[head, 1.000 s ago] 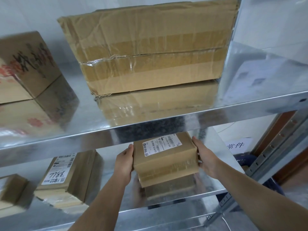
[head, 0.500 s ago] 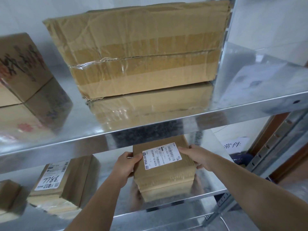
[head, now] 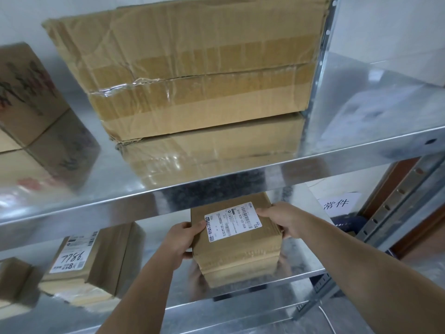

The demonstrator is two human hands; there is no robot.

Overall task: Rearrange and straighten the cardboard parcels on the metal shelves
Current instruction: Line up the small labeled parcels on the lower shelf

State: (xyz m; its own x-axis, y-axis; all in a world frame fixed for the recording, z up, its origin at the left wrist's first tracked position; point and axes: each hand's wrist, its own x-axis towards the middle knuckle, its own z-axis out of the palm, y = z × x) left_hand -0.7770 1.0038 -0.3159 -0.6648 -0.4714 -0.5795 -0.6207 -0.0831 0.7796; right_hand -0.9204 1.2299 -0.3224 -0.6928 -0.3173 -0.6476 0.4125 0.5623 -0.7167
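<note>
A small cardboard parcel with a white shipping label on top sits on the lower metal shelf. My left hand grips its left side, thumb on the top edge. On the right, my right hand holds the parcel's upper corner, fingers curled over the top by the label. A large taped carton lies on the upper shelf. Left of my hands on the lower shelf stands a parcel marked 7786.
A printed box stands at the upper shelf's left end. A small box sits at the lower shelf's far left. The steel upright and a paper sign are at right. Another shelf runs below.
The small parcel has been tipped so its labelled face points up and set down on the lower shelf. Both hands shifted from its sides to its top edges.
</note>
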